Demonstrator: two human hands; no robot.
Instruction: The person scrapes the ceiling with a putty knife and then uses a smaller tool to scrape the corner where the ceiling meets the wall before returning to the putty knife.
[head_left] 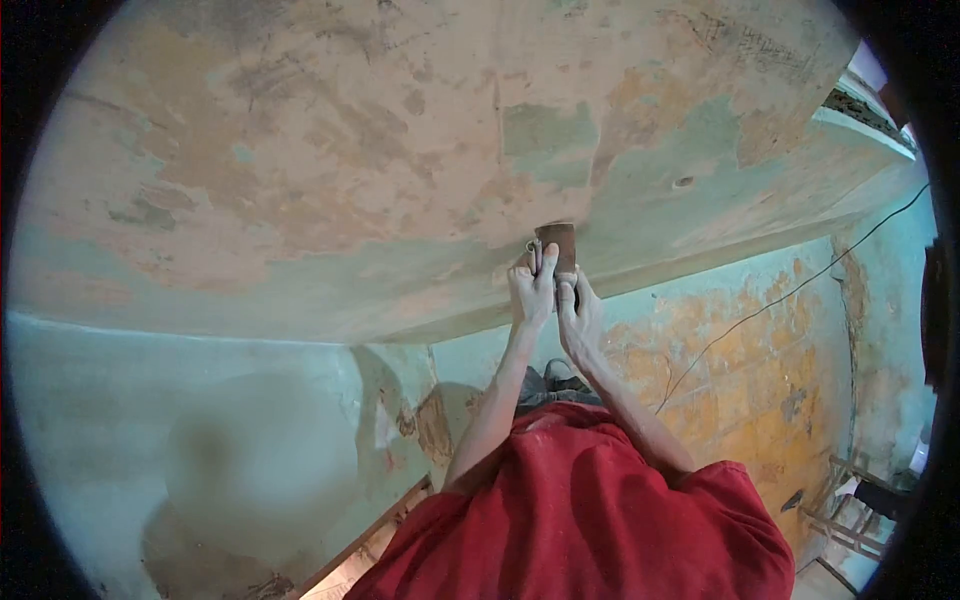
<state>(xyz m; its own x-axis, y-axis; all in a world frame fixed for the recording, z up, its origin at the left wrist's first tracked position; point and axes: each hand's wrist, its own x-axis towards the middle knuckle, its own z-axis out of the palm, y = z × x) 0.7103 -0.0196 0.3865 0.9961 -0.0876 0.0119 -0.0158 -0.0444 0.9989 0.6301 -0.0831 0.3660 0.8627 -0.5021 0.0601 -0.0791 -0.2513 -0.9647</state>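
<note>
A flat brown scraper (556, 245) is pressed with its top edge against the patchy painted plaster surface (400, 150) overhead. My left hand (533, 290) is closed on its left side, with the thumb lying on the brown blade. Just below and to the right, my right hand (580, 315) wraps round the lower end of the same tool, so most of the handle is hidden. A small metal ring shows beside my left fingers. Around the blade the surface is a mix of pinkish, tan and pale green patches.
A dark cable (760, 313) runs diagonally down the peeling orange and turquoise wall (740, 380). At the lower right stands a wooden frame (850, 520), with a dark, limb-like shape beside it. A brown wooden edge (375, 530) slants at the lower left.
</note>
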